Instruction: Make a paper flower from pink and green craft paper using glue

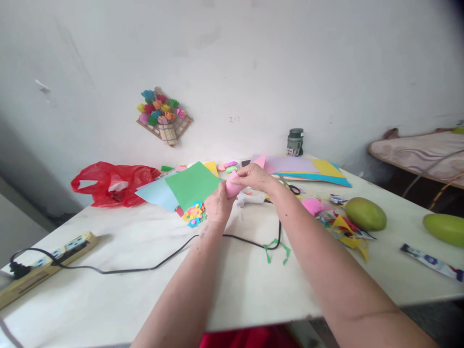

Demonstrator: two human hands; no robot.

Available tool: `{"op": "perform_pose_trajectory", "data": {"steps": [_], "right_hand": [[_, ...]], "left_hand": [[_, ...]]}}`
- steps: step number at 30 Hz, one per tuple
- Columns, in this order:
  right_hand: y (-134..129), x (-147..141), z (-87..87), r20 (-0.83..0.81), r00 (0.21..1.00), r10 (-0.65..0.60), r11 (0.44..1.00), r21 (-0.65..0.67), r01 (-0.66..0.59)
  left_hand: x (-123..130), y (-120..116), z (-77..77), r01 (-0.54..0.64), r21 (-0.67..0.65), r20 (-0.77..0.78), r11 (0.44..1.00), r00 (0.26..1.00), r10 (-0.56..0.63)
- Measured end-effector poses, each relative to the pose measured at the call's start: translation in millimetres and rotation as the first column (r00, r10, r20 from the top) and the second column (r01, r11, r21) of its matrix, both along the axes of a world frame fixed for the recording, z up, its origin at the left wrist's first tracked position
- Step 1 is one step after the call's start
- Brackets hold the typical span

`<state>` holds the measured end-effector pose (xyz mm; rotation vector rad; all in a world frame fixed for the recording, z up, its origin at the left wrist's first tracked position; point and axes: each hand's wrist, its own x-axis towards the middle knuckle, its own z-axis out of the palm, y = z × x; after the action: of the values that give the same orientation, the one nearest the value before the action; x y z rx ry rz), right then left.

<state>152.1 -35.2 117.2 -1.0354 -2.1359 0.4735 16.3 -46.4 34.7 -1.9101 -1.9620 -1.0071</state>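
A small pink piece (232, 187), seemingly rolled or folded, is held up over the middle of the table between both hands. My left hand (218, 204) wraps round its lower part. The fingers of my right hand (253, 177) pinch it from above and to the right. Just behind my hands lies a white glue gun (251, 199). Left of them, a green sheet (194, 186) overlaps a light blue sheet (159, 194), and colourful flower cut-outs (194, 215) lie close to my left wrist.
A black cord (145, 269) crosses the white table (145, 309) from a power strip (47, 266). A red bag (116, 183) sits at the left. Green scraps (277, 250), coloured sheets (326, 169), two green fruits (366, 213) and a tube (431, 261) lie rightward.
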Motion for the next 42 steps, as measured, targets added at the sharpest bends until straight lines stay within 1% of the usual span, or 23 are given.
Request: {"op": "perform_pose_trajectory", "data": {"steps": [4, 7, 10, 13, 16, 18, 19, 20, 22, 27, 29, 32, 35, 37, 39, 40, 42], "right_hand": [[4, 0, -1.9, 0.072, 0.997, -0.007, 0.995, 0.098, -0.001], [4, -1, -2.2, 0.096, 0.995, -0.028, 0.993, 0.118, 0.016], [2, -2, -0.7, 0.137, 0.988, -0.075, 0.992, 0.111, 0.06], [-1, 0, 3.4, 0.153, 0.981, -0.115, 0.991, 0.078, 0.104], [-2, 7, 8.4, 0.039, 0.993, -0.114, 0.993, -0.013, 0.114], [-2, 13, 10.2, -0.067, 0.996, -0.066, 0.997, -0.052, 0.062], [-1, 16, 10.3, -0.096, 0.995, -0.037, 0.998, -0.051, 0.032], [-1, 18, 10.0, -0.103, 0.995, -0.017, 0.999, -0.037, 0.013], [1, 19, 8.0, -0.069, 0.997, -0.019, 1.0, 0.008, 0.019], [4, 8, 4.4, 0.017, 0.995, -0.101, 0.987, 0.125, 0.098], [1, 3, 5.6, 0.015, 0.996, -0.087, 0.988, 0.127, 0.085], [-6, -4, 8.0, 0.027, 0.999, -0.044, 0.996, 0.082, 0.042], [-8, -8, 7.3, 0.061, 0.996, -0.064, 0.997, 0.056, 0.061], [-7, -9, 5.4, 0.053, 0.997, -0.062, 0.997, 0.049, 0.059], [-5, -6, 4.1, 0.048, 0.999, -0.02, 0.999, 0.038, 0.018], [-4, -5, 4.0, 0.051, 0.999, 0.013, 0.999, 0.03, -0.014], [-5, -1, 5.1, 0.05, 0.996, 0.074, 0.997, 0.016, -0.075]], "left_hand": [[2, 1, -1.7, -0.047, -0.024, 0.021, 0.999, 0.999, 0.047], [4, 2, -3.1, -0.068, -0.044, 0.072, 0.997, 0.995, 0.071], [8, 2, -4.0, 0.003, -0.033, 0.168, 0.999, 0.986, 0.002], [11, 4, -5.5, 0.095, -0.002, 0.294, 0.996, 0.951, -0.09], [11, 6, -7.6, 0.139, 0.03, 0.418, 0.99, 0.898, -0.139], [10, 7, -8.7, 0.148, 0.08, 0.472, 0.986, 0.865, -0.169], [10, 7, -9.0, 0.148, 0.102, 0.489, 0.984, 0.854, -0.179], [10, 6, -9.2, 0.145, 0.116, 0.497, 0.983, 0.848, -0.183], [11, 6, -9.1, 0.129, 0.128, 0.497, 0.983, 0.849, -0.177], [13, 4, -8.0, 0.095, 0.123, 0.47, 0.988, 0.871, -0.142], [14, 3, -7.6, 0.087, 0.108, 0.463, 0.99, 0.877, -0.127], [15, 3, -7.3, 0.09, 0.102, 0.46, 0.991, 0.879, -0.127], [16, 2, -6.9, 0.115, 0.099, 0.487, 0.988, 0.861, -0.149], [16, 2, -6.3, 0.161, 0.107, 0.517, 0.981, 0.834, -0.193], [15, 2, -5.4, 0.243, 0.135, 0.558, 0.96, 0.782, -0.277], [14, 3, -5.0, 0.295, 0.154, 0.589, 0.943, 0.739, -0.327], [11, 5, -4.1, 0.417, 0.177, 0.673, 0.892, 0.61, -0.419]]}}
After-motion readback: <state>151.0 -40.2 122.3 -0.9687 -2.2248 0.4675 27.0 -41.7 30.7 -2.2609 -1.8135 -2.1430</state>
